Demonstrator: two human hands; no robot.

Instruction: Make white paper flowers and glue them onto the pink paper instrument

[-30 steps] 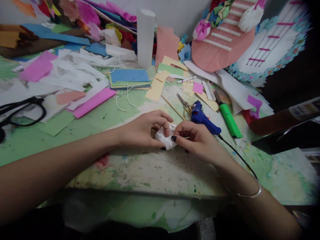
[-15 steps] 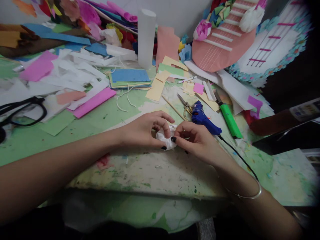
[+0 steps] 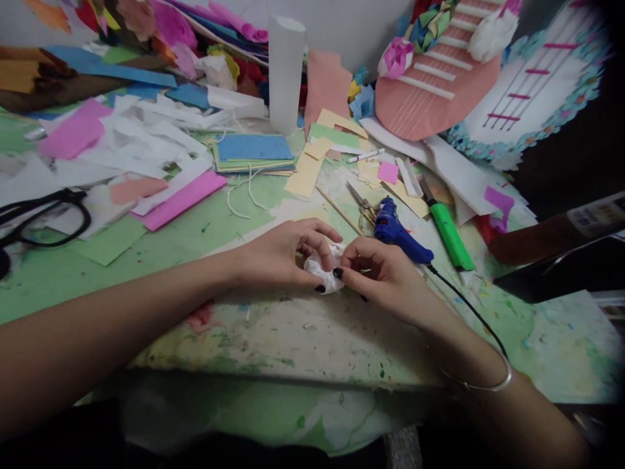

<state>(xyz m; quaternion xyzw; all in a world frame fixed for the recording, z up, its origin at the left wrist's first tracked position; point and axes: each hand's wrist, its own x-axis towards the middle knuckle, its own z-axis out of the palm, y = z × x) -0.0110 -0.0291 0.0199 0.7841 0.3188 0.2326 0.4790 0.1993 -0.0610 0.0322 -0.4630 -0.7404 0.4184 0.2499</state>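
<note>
Between my two hands is a small white crumpled paper flower (image 3: 324,272), held low over the table near its front edge. My left hand (image 3: 288,254) curls round its left side, thumb below and fingers above. At its right edge, my right hand (image 3: 378,273) pinches the paper between thumb and fingertips. The fingers hide part of the flower. Just beyond my right hand lies a blue glue gun (image 3: 398,231), its black cord running under my right wrist. Scissors (image 3: 362,203) and a thin wooden stick (image 3: 338,210) rest beside it.
A green cutter knife (image 3: 446,231) lies to the right. White paper strips (image 3: 141,140), a stack of coloured cards (image 3: 254,150) and black glasses (image 3: 46,218) spread over the left. A white cylinder (image 3: 286,78) and a pink paper guitar (image 3: 430,98) stand at the back.
Both hands keep nearly the same hold on the paper flower. The view shifts very slightly; nothing else visibly moves.
</note>
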